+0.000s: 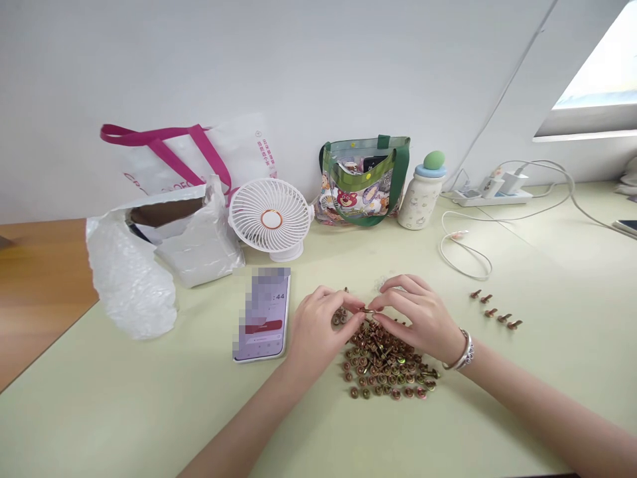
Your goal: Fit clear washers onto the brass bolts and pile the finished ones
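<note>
Over a heap of brass-coloured bolts (381, 352), my two hands meet at a small brass-coloured bolt (367, 310). The thumb and index finger of my left hand (321, 325) pinch its left end. From the other side, my right hand (421, 318) grips it with thumb and fingertips; a silver bracelet (466, 350) circles that wrist. Fingers hide much of the held piece, so its exact shape is hard to make out. Along the heap's near edge, several bolts stand on their heads in rough rows. Further right lie several loose bolts (491, 313).
A phone (263, 318) lies left of my left hand. Behind it stand a white fan (271, 219), an opened plastic package (134, 279) and a white bag with pink handles (199, 153). A patterned bag (363, 192), a bottle (421, 202) and a power strip (492, 197) with cables line the wall.
</note>
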{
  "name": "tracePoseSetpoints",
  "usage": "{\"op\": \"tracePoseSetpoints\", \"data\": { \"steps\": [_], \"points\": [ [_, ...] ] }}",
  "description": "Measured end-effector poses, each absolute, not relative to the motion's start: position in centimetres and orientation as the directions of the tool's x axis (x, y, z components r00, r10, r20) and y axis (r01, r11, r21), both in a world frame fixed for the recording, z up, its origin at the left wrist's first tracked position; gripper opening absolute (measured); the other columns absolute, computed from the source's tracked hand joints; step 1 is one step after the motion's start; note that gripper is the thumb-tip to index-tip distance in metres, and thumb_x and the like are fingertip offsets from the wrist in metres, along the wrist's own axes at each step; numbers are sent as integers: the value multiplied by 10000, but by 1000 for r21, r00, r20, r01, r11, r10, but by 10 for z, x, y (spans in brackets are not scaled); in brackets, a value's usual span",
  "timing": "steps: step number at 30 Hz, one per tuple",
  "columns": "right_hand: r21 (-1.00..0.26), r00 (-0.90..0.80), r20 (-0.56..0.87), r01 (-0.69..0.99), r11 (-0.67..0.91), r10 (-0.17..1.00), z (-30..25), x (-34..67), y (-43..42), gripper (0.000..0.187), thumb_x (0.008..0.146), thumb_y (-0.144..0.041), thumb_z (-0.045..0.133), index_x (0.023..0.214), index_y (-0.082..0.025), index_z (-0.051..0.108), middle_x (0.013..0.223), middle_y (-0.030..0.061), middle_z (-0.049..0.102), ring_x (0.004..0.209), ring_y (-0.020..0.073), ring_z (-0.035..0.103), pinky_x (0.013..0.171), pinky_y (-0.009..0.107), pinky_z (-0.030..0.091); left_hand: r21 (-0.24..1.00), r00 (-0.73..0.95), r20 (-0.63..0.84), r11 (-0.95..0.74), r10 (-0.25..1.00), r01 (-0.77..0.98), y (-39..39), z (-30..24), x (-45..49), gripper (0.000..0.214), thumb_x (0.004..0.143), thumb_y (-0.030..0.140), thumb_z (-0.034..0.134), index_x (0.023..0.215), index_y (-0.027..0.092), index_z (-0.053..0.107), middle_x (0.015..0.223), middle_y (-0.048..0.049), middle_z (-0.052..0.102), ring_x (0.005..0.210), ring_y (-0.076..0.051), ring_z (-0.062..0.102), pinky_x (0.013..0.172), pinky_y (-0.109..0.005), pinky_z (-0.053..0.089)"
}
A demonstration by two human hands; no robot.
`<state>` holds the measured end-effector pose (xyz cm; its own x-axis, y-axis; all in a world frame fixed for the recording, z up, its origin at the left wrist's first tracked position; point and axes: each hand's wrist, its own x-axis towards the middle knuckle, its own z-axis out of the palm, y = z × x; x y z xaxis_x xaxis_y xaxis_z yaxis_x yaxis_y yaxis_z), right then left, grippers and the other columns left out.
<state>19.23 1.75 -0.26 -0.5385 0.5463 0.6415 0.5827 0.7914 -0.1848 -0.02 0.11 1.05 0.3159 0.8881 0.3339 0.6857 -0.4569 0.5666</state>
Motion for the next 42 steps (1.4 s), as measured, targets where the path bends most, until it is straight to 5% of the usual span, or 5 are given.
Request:
{"op": "tracePoseSetpoints", "data": {
  "steps": [6, 14, 24, 36, 42],
  "points": [
    [-207, -483, 586, 687, 696, 651, -4, 210, 34, 73, 824, -237, 539, 891, -213, 555, 807, 40, 632, 865, 193, 543, 746, 332, 438, 546, 344, 349, -488, 872, 681, 1, 10, -1, 39, 796, 257, 582, 829, 242, 598, 819, 48, 648, 846, -155, 536, 762, -307, 408],
    [-162, -448, 431, 815, 556, 783, -24, 236, 65, 109, 815, -258, 532, 899, -219, 590, 881, 71, 636, 943, 256, 497, 784, 409, 426, 488, 652, 273, -685, 708, 541, -3, 7, 4, 87, 814, 322, 579, 871, 263, 604, 887, 56, 655, 965, -164, 496, 851, -322, 361],
    [-310, -580, 371, 659, 685, 725, -15, 190, 69, 147, 809, -185, 521, 939, -214, 584, 908, 46, 637, 951, 215, 503, 809, 363, 420, 429, 695, 297, -742, 655, 516, -1, 3, 2, 99, 857, 244, 511, 899, 248, 600, 882, 38, 647, 907, -156, 506, 789, -301, 387],
    [-382, -597, 329, 624, 682, 731, -9, 167, 81, 75, 782, -144, 552, 786, -209, 591, 790, 19, 642, 845, 182, 543, 787, 335, 407, 396, 609, 401, -729, 684, 558, 1, 1, 0, 120, 827, 174, 531, 841, 253, 621, 792, 50, 662, 841, -158, 518, 746, -304, 405],
    [-720, -408, 368, 443, 534, 835, -1, 184, 47, 52, 800, -168, 522, 830, -199, 552, 797, 16, 625, 774, 152, 579, 708, 297, 473, 438, 344, 468, -552, 814, 710, 1, 5, -1, 106, 832, 233, 530, 890, 256, 615, 803, 40, 673, 834, -163, 538, 699, -295, 434]
  ]
}}
